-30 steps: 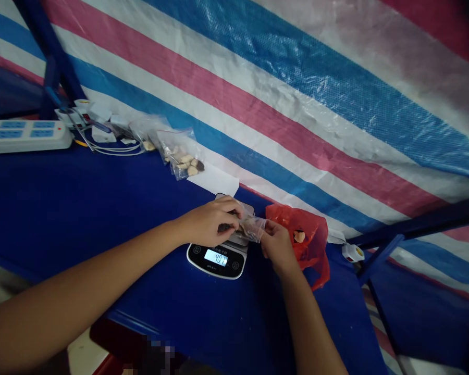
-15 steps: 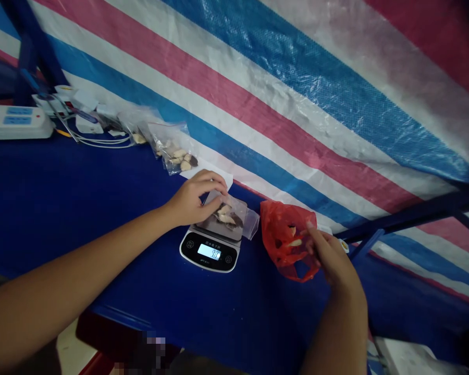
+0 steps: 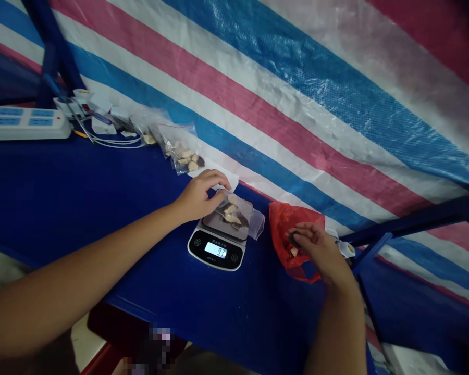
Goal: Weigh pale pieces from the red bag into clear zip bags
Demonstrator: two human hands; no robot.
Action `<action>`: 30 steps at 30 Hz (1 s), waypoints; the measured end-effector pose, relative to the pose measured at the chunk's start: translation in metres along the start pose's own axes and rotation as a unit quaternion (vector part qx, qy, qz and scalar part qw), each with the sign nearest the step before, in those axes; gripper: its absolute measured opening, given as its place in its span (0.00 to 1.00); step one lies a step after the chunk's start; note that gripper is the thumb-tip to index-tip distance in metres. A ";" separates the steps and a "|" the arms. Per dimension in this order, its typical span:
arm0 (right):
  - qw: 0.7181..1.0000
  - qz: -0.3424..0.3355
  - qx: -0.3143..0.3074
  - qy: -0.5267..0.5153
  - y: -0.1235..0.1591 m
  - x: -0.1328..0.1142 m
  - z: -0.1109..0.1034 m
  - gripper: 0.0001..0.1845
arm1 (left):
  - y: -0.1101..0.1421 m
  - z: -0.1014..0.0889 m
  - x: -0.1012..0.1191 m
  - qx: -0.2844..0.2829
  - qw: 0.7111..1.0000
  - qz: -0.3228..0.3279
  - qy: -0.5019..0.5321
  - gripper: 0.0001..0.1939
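A clear plastic bag with pale and dark dried slices inside lies on the kitchen scale, its loose end hanging past the plate's right side. The lit display seems to read 9.3. My left hand is at the bag's upper left edge, thumb and fingertips closed lightly on the plastic. Over the open red plastic bag, my right hand pinches a small dark slice between thumb and fingers. A pale piece shows in the red bag below.
Several filled clear bags lie against the striped sheet, near a white paper. Cables and a white power strip are at the left. A white plug sits behind my right hand.
My right hand has let go of the clear bag and moved right to the red bag, picking up a dark slice. The clear bag now lies on the scale; the reading fell from about 40.7.
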State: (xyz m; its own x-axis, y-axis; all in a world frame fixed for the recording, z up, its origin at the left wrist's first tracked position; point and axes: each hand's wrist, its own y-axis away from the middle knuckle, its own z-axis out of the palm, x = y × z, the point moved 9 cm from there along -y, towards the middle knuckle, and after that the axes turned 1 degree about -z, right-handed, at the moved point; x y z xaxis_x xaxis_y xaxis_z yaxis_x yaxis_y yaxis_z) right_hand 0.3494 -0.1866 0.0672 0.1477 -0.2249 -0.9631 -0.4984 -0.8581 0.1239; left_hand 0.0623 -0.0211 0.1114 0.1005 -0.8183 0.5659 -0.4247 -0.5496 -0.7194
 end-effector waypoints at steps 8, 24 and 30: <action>0.999 0.004 -0.008 -0.039 -0.005 0.006 0.048 0.29 | 0.004 0.013 -0.003 -0.048 0.999 -0.012 -0.010 0.06; 0.972 -0.028 0.080 -0.220 -0.011 0.012 0.057 0.19 | 0.006 0.017 -0.016 -0.029 0.998 -0.054 0.030 0.05; 0.979 -0.035 0.161 -0.117 -0.018 0.021 0.028 0.12 | 0.001 -0.019 -0.083 0.103 0.972 -0.198 0.075 0.04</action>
State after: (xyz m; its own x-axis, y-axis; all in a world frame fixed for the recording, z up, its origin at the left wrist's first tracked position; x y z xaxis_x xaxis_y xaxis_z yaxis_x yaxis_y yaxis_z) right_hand 0.3377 -0.1637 0.0377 0.0100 -0.0274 -0.9996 -0.7426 -0.6697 0.0109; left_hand 0.0362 0.0494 0.0712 0.0808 -0.5098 0.8565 -0.1884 -0.8517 -0.4891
